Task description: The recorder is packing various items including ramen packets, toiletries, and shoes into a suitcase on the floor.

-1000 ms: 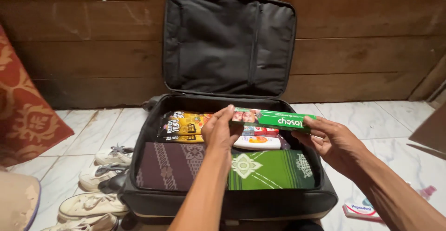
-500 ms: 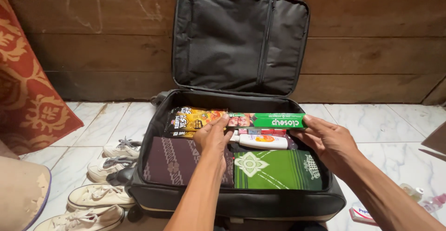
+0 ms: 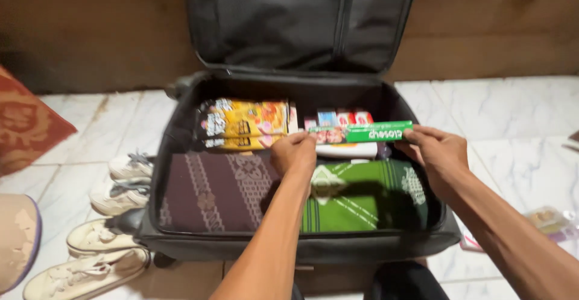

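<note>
An open black suitcase (image 3: pixel 181 125) lies on the tiled floor with its lid up against a wooden wall. My left hand (image 3: pixel 294 154) and my right hand (image 3: pixel 439 154) each grip one end of a long green toothpaste box (image 3: pixel 362 133), held low over the case's far right part, just above a white bottle (image 3: pixel 347 150) and small red and blue packs (image 3: pixel 338 118). Yellow snack packets (image 3: pixel 244 124) fill the far left. A folded purple patterned cloth (image 3: pixel 211 191) and a folded green patterned cloth (image 3: pixel 362 197) lie in the near half.
Several pale sneakers (image 3: pixel 108 215) lie on the floor left of the case. A red patterned cloth (image 3: pixel 24 125) hangs at far left. A small clear bottle (image 3: pixel 546 218) rests on the tiles at right. White marble-look tiles surround the case.
Both hands have lowered the green box from above the case down onto the items in its far right part. The camera has tilted down and moved closer.
</note>
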